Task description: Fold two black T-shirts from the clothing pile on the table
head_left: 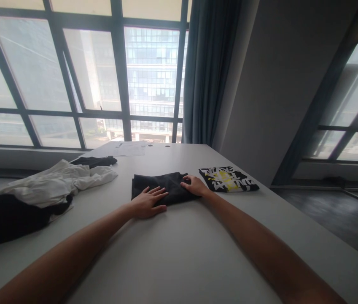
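A folded black garment (169,183) lies on the white table in front of me; its kind is not clear from this side. My left hand (149,203) rests flat on its near left part, fingers spread, thumb along the near edge. At its right end, my right hand (194,185) has bent fingers and thumb gripping the cloth by the far right corner. Just beyond that hand to the right lies a folded black piece of clothing (227,179) with white lettering and a yellow print.
On the left of the white table (166,261) is a loose heap of white clothing (61,179) and black clothing (11,217). Paper sheets (130,148) lie at the far end. Behind stand windows, a blue-grey curtain (208,76) and a wall column (267,84).
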A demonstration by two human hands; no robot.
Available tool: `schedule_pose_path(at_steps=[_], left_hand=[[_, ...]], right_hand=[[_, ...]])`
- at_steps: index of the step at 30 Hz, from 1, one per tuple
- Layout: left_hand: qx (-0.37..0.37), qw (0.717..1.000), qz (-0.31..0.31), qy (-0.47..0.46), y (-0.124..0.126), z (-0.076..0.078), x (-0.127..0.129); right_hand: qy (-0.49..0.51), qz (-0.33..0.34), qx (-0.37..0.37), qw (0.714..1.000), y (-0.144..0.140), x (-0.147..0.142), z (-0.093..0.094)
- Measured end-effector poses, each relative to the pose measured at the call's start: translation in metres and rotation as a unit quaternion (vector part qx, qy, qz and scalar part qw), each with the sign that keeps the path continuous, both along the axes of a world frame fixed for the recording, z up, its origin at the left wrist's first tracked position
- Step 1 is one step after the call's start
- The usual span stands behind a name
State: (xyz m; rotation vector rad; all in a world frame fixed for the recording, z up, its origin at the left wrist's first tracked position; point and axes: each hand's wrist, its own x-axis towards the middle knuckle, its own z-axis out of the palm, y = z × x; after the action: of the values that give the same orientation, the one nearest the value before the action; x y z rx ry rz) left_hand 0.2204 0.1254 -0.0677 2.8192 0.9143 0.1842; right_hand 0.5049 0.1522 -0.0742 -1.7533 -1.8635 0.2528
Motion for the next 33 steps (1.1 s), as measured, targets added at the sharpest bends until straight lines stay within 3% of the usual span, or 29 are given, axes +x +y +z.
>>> schedule_pose_path(at_steps=[8, 13, 15, 18, 21, 23, 25, 28, 31, 33], left_hand=[[-0.01, 0.999, -0.04, -0.007, -0.001, 0.003, -0.003], [0.006, 0.998, -0.049, -0.035, -0.004, 0.003, -0.004], [0.026, 0.998, -0.009, -0.055, -0.004, 0.002, -0.002], [0.053, 0.993, 0.079, -0.069, -0.002, -0.003, 0.001], [0.061, 0.987, 0.137, -0.053, 0.003, -0.011, 0.003], [0.056, 0.987, 0.147, -0.04, 0.005, -0.016, 0.004], [0.053, 0.986, 0.152, -0.032, 0.007, -0.02, 0.004], [0.059, 0.984, 0.167, -0.032, 0.008, -0.023, 0.005], [0.058, 0.98, 0.19, -0.026, 0.005, -0.021, 0.006], [0.051, 0.977, 0.207, -0.013, -0.001, -0.016, 0.008]], right_hand=[[0.141, 0.038, 0.005, 0.989, 0.01, 0.012, -0.007], [0.203, 0.051, 0.072, 0.975, 0.005, 0.009, 0.008], [0.154, 0.037, 0.121, 0.98, 0.0, 0.008, 0.016], [-0.02, 0.016, 0.153, 0.988, -0.011, 0.006, 0.024], [-0.215, -0.035, 0.063, 0.974, -0.021, -0.001, 0.025], [-0.28, -0.076, 0.033, 0.956, -0.026, -0.01, 0.026], [-0.279, -0.071, 0.065, 0.955, -0.029, -0.023, 0.027], [-0.217, 0.025, 0.096, 0.971, -0.034, -0.045, 0.023], [-0.173, 0.111, 0.032, 0.978, -0.037, -0.063, 0.012], [-0.169, 0.127, -0.013, 0.977, -0.037, -0.066, 0.004]])
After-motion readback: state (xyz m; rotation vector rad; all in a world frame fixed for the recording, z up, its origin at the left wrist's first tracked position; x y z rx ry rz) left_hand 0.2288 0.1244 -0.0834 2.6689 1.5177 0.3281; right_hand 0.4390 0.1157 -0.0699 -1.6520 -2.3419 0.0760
